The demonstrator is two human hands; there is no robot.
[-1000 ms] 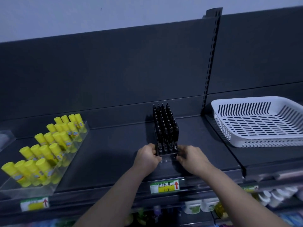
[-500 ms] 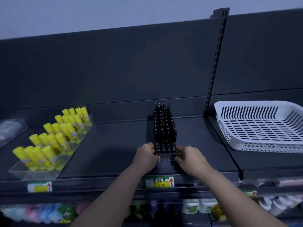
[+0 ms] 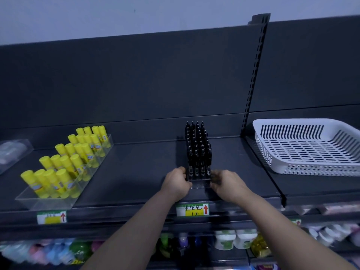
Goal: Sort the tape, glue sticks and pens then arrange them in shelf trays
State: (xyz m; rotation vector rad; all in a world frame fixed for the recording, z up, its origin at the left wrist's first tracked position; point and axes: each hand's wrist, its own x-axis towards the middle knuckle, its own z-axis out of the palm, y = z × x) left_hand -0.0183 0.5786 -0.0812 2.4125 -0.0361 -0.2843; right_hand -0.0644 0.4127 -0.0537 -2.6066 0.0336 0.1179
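Now both hands (image 3: 176, 183) (image 3: 228, 185) grip the pen tray (image 3: 200, 185), glue sticks (image 3: 67, 164) left, white basket (image 3: 311, 169) right.

Far-left tray (image 3: 27, 151) contents blurred; white basket (image 3: 303, 168) cut by right edge.

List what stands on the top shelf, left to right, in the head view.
Clear tray, contents blurred → yellow glue sticks → pen tray → white basket.

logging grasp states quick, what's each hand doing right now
Left hand: grips the left front edge of the clear pen tray.
Right hand: grips the same tray's right front edge.
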